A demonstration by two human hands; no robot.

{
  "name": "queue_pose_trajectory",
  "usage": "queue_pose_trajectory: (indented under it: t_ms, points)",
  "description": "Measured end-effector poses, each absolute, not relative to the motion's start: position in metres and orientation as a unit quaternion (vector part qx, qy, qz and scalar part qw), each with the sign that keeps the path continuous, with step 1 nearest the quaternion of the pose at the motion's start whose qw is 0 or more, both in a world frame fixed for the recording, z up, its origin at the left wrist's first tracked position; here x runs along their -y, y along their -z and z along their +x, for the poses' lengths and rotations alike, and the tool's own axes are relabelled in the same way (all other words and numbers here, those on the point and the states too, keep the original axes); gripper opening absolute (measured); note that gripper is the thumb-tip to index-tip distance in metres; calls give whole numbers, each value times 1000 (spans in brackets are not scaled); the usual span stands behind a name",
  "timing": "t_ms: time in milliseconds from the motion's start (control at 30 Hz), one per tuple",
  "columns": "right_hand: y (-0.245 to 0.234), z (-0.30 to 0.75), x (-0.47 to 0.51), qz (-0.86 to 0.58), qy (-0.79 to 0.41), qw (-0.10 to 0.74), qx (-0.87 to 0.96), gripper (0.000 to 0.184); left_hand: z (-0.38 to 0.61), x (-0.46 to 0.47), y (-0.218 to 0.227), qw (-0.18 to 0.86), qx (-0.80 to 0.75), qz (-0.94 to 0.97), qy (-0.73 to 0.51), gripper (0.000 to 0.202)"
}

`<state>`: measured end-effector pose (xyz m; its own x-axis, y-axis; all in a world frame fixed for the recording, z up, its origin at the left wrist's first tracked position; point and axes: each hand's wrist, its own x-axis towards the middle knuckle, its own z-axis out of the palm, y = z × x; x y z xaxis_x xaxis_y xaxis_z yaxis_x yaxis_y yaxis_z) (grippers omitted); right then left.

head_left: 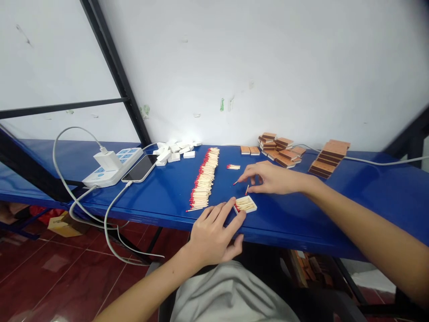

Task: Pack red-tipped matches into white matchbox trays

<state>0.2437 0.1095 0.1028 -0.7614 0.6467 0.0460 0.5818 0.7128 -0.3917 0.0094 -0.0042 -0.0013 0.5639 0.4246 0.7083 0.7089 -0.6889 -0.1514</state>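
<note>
A small white matchbox tray (247,204) holding red-tipped matches lies near the front edge of the blue table (335,210). My left hand (214,232) rests at that edge, its fingertips steadying the tray's left end. My right hand (271,178) hovers just behind the tray, thumb and fingers pinched on a single match (247,189). Another loose match (235,182) lies by its fingertips. A long row of matches (205,179) stretches to the left, and a small bunch of matches (233,167) lies behind.
Brown matchbox sleeves (281,150) and a second stack (329,158) stand at the back right. White empty trays (174,152) lie at the back. A phone (140,169), power strip (112,167) with charger and cables sit on the left. A black frame bar (117,71) rises there.
</note>
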Motion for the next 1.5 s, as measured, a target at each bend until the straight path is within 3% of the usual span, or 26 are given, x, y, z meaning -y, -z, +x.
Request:
queue_pose_trajectory:
  t_ms: [133,400,600,700,900,1000,1133,1300,1500]
  points:
    - [-88,248,-122,-335,-193,95,917,54,10,4,1,213,334,-858,326,47]
    - [-80,233,-123,-359,-179,125,908,32,9,4,3,218,334,-857,327,49]
    - [-92,234,-107,-388,-189,32,901,17,9,3,5,220,334,-857,325,50]
    - [-97,241,-108,-409,-205,1,889,18,9,3,4,221,331,-858,326,49]
    - [-116,240,-100,-338,-302,57,889,20,8,3,5,224,329,-858,324,49]
    - [-118,233,-91,-322,-337,35,884,20,8,3,4,227,327,-860,320,50]
    - [-111,228,-87,-323,-316,2,892,21,9,2,3,221,328,-861,319,51]
    - [-105,225,-86,-297,-286,24,911,28,9,2,4,223,333,-862,311,52]
    - [-108,227,-86,-296,-284,50,911,23,8,4,3,216,328,-866,311,52]
